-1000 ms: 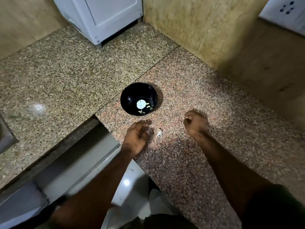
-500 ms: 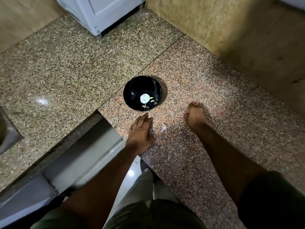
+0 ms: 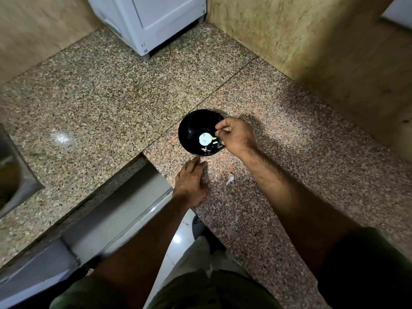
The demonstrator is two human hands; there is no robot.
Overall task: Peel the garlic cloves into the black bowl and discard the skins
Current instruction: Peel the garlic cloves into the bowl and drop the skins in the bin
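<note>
black bowl [image 3: 196, 128] on granite counter [image 3: 111, 103], pale garlic pieces inside; white appliance [image 3: 151, 18] behind bowl | garlic skin [image 3: 230, 178] on counter just in front of bowl | right hand [image 3: 236, 136] over bowl's right rim, fingers [image 3: 219, 126] curled, seemingly pinching something small | left hand [image 3: 189, 181] flat on counter before bowl, fingers together, straight

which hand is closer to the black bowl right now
Right. The right hand is over the black bowl's right rim, fingers curled above the inside. The left hand lies flat on the counter just in front of the bowl, apart from it.
</note>
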